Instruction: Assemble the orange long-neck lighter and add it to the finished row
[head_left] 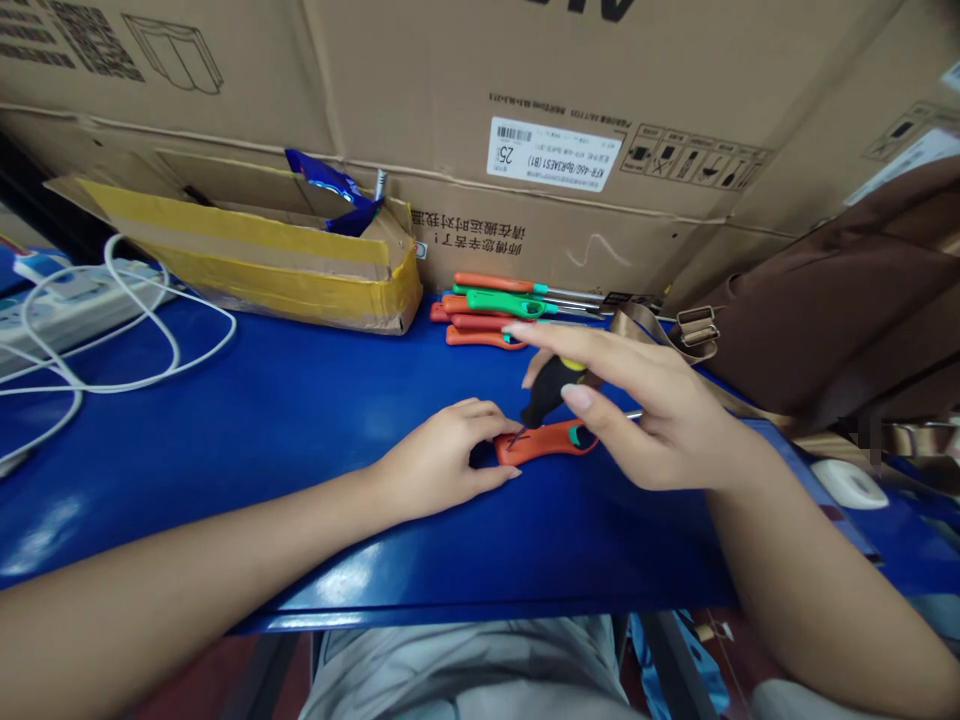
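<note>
On the blue table lies an orange long-nosed lighter (pixel 544 442) with a teal trigger, its metal nozzle pointing right. The thumb and fingers of my left hand (pixel 450 455) close round its handle end. A short black and yellow screwdriver (pixel 551 387) is in my right hand (pixel 645 400), between thumb and fingers. It leans, and its thin tip meets the lighter's handle close to my left fingers. Part of the screwdriver's grip is hidden by my right hand. Behind my hands rests a pile of several orange and green lighters (pixel 502 303).
At the back left stands an open cardboard box (pixel 300 285) with yellow tape, holding a blue packet (pixel 337 190). A white power strip (pixel 67 300) with looped cables is at far left. Large cartons (pixel 420 110) line the back. A brown bag (pixel 840 280) and white mouse (pixel 851 484) are on the right.
</note>
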